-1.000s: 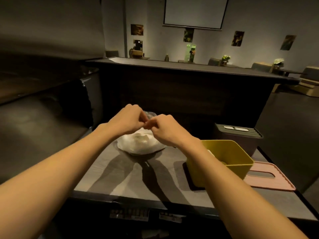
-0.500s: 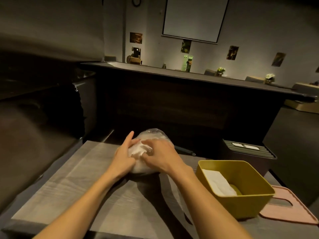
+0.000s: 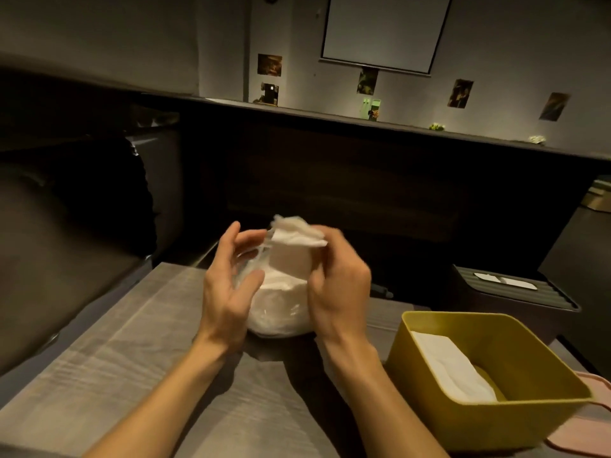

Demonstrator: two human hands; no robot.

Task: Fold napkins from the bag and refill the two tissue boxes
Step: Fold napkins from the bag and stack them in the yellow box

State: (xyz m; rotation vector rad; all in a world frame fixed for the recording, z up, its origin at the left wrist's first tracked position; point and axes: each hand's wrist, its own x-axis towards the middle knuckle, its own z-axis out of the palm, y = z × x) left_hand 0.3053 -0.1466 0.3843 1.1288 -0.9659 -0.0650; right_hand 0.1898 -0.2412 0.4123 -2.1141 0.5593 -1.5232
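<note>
Dim light is falling on a grey wall [image 3: 496,44] bearing a screen [image 3: 383,28] and pictures [image 3: 269,64]; a dark counter [image 3: 330,180] is standing beyond the fingers.

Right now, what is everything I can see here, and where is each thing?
bag of napkins: one, clear plastic with white napkins, on the table between the hands
napkin: one, white, pulled up out of the bag's top
yellow box: one, open, near right of the table, white napkins inside
pink lid: one, flat on the table, under the yellow box's right side
dark box: one, ribbed top with a slot, behind the yellow box
table: one, grey wood grain
screen: one, white, back wall
wall pictures: several, on the back wall
left hand: fingers loosely spread against the bag's left side
right hand: fingers pinch the napkin
</note>
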